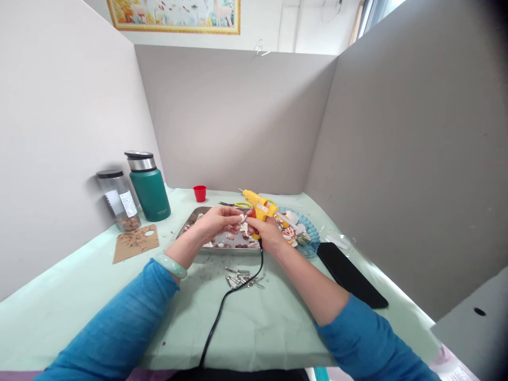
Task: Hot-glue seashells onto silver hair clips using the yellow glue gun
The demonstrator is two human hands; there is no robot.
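Observation:
My right hand is closed round the handle of a yellow glue gun, whose nozzle points up and to the left. A glue stick sticks out of its back, and a black cord hangs from its handle. Between the fingertips of my left hand is a small white shell. The two hands nearly meet above a metal tray of scattered shells, and fingers of my right hand are close to the white shell. To the right, a blue glass plate holds more shells, partly behind my right hand.
Several metal clips lie before the tray by the cord. Scissors and a red cup are behind it. At left stand a green bottle, a clear jar and brown card. A black slab lies right.

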